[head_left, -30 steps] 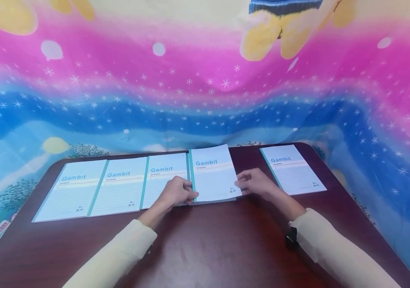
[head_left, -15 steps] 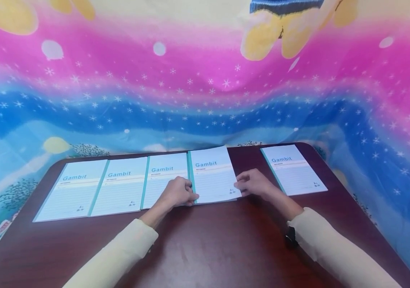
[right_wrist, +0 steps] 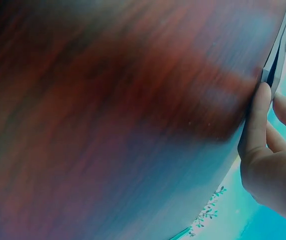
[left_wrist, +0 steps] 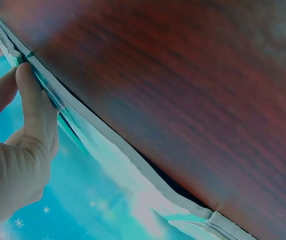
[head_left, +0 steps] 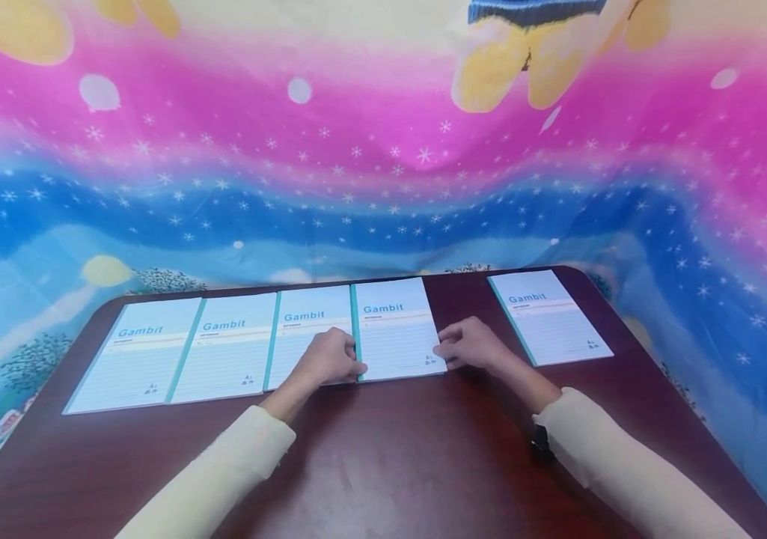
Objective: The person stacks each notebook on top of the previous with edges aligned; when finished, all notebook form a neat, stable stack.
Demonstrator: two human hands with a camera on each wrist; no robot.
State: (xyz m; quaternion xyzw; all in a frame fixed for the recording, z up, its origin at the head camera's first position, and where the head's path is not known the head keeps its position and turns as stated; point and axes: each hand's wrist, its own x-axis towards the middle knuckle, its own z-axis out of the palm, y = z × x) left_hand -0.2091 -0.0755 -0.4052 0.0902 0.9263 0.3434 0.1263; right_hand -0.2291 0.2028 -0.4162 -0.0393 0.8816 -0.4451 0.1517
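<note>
A white Gambit notebook [head_left: 398, 337] with a teal spine lies fourth from the left in a row on the table, between both hands. In the left wrist view its near edge shows at the corner my left hand [head_left: 329, 358] pinches with thumb and finger. My right hand [head_left: 474, 344] pinches the opposite lower corner. From the right wrist, two layers [right_wrist: 278, 60] show at that edge with a narrow gap, so another notebook lies beneath. Partly covered by the left hand is the neighbouring notebook [head_left: 312, 307].
Two more like notebooks, one at the far left [head_left: 130, 367] and one beside it [head_left: 224, 355], continue the row edge to edge. A separate notebook [head_left: 551, 318] lies right of the right hand. Behind the dark wooden table [head_left: 383, 464] hangs a colourful printed cloth [head_left: 356, 187].
The held notebook has come down and slightly toward me, from raised and offset to lined up over the one beneath. Both hands moved slightly left with it.
</note>
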